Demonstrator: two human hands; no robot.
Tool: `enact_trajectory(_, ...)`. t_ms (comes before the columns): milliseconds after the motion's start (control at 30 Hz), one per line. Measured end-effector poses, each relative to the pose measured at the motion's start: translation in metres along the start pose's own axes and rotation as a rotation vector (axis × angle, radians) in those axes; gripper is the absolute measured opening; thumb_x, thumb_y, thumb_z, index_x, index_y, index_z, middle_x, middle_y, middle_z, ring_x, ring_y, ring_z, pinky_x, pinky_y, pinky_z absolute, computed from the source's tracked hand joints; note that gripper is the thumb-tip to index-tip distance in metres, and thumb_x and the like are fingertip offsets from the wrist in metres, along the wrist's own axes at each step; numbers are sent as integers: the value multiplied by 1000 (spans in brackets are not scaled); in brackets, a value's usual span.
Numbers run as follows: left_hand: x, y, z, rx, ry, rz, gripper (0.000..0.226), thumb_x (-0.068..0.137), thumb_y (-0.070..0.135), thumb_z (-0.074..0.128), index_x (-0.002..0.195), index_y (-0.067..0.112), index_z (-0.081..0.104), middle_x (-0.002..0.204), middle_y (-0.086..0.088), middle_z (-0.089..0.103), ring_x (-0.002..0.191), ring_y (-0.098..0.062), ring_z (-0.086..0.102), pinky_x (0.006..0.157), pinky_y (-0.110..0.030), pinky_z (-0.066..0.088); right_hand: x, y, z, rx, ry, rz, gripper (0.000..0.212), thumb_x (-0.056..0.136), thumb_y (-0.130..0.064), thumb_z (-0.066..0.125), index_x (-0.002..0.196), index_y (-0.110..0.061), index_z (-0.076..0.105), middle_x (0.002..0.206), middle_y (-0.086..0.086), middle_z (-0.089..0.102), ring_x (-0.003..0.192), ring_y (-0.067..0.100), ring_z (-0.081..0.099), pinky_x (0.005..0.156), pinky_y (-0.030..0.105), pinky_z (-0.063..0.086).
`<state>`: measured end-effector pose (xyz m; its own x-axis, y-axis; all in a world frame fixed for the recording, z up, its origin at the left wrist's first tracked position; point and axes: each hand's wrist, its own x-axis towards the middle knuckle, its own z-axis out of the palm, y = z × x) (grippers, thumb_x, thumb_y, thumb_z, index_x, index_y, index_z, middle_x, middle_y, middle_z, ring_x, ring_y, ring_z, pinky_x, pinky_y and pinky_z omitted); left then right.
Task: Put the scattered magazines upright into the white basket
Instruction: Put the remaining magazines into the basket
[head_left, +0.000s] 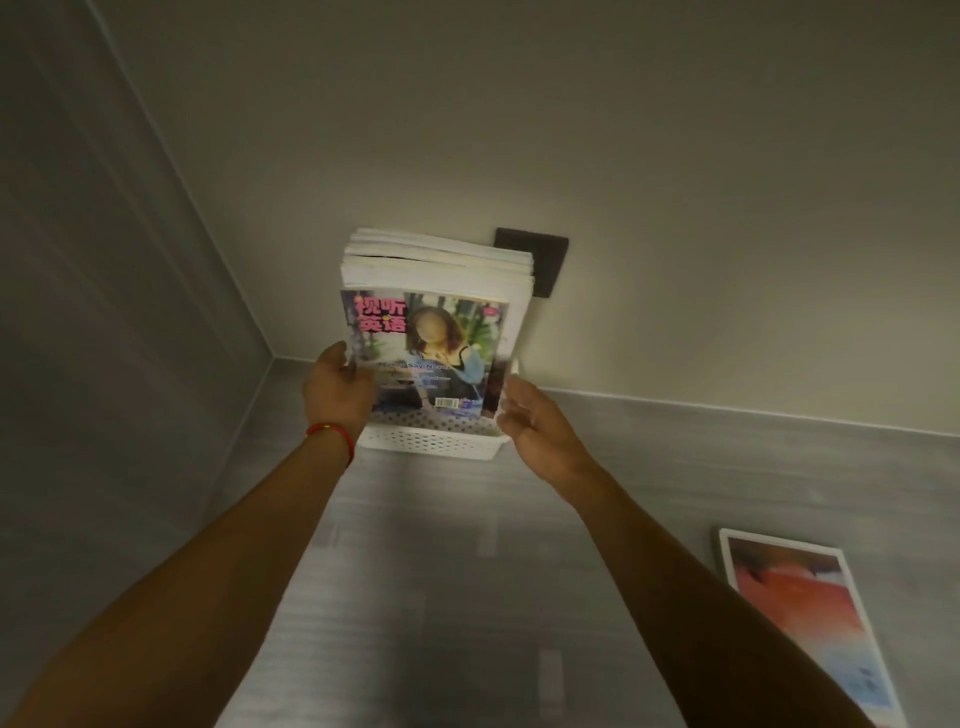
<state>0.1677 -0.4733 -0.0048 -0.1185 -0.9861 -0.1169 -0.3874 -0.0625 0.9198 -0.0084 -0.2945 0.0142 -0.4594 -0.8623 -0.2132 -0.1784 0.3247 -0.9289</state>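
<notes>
A white perforated basket (431, 442) stands on the grey floor against the far wall. Several magazines stand upright in it, their white page edges (441, 262) showing on top. The front magazine (431, 353) has a colourful cover with pink characters and a portrait. My left hand (337, 389), with a red string on the wrist, grips this magazine's left edge. My right hand (530, 421) rests with fingers spread against its right edge, at the basket's right end. One more magazine (800, 613) with a red and blue cover lies flat on the floor at the lower right.
A dark wall plate (540, 260) sits on the wall behind the stack. A grey wall (104, 312) closes the left side and meets the back wall in a corner left of the basket. Grey wood-grain floor (441, 571) stretches between my arms.
</notes>
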Motion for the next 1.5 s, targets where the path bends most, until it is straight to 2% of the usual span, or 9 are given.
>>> enact_trajectory(167, -97, -3, 16, 141, 21, 223, 45, 81, -6, 56, 123, 9, 57, 126, -17, 57, 115, -33, 57, 98, -43, 51, -91, 75, -68, -262, 257, -7, 36, 95, -7, 58, 129, -18, 59, 132, 2, 60, 113, 18, 61, 94, 29, 50)
enact_trajectory(300, -203, -22, 66, 281, -266, 287, 50, 78, -8, 60, 126, 8, 60, 131, -16, 57, 123, -33, 53, 109, -44, 43, -188, 157, -139, -444, 483, 277, 39, 91, -12, 64, 130, -10, 58, 133, 14, 59, 121, 30, 55, 104, 39, 42)
enact_trajectory(467, -305, -49, 126, 549, -767, 382, 71, 81, 1, 54, 147, 26, 41, 159, 0, 31, 148, -22, 25, 123, -31, 20, -277, 227, -204, -622, 466, 777, 86, 83, -51, 68, 150, -20, 24, 155, 18, 22, 142, 40, 22, 111, 59, 25)
enact_trajectory(567, -335, -57, 150, 698, -867, 435, 68, 88, 13, 51, 150, 34, 34, 165, 7, 15, 152, -14, 12, 122, -25, 13, -297, 240, -216, -588, 468, 916, 104, 67, -59, 77, 146, -30, 17, 145, 15, 29, 132, 39, 32, 105, 57, 31)
enact_trajectory(733, -363, -58, 170, 796, -914, 379, 63, 90, 18, 51, 149, 32, 35, 165, 3, 16, 152, -16, 11, 123, -31, 18, -302, 248, -222, -715, 535, 865, 102, 65, -48, 83, 140, -19, 20, 133, 16, 36, 121, 37, 39, 97, 55, 39)
enact_trajectory(1000, -392, -28, 187, 695, -838, 458, 60, 91, 8, 52, 147, 26, 42, 159, -6, 32, 148, -21, 25, 122, -31, 22, -329, 250, -260, -364, 506, 391, 12, 99, -30, 48, 108, -22, 49, 86, -8, 66, 69, 7, 66, 55, 21, 54)
enact_trajectory(1233, -417, 60, 203, 447, -608, 1020, 71, 87, 13, 60, 151, 22, 32, 152, -14, 37, 134, -27, 40, 109, -34, 37, -331, 181, -304, -371, 346, -65, 13, 97, -23, 58, 98, -31, 68, 71, -7, 72, 63, 1, 71, 52, 19, 57)
enact_trajectory(1367, -408, 91, 201, 746, -497, 1307, 70, 89, 39, 53, 152, 21, 28, 159, -15, 28, 148, -36, 23, 121, -58, 19, -317, 115, -311, -433, 181, -161, 14, 91, -31, 66, 84, -42, 67, 67, -11, 72, 59, 1, 71, 55, 21, 59)
enact_trajectory(1500, -386, 82, 173, 588, -736, 1023, 36, 100, 36, 43, 135, 37, 42, 121, 0, 68, 109, -21, 65, 94, -43, 54, -296, 64, -295, -327, 121, -271, 5, 84, -37, 73, 83, -42, 73, 72, -18, 74, 61, 6, 73, 56, 22, 59)
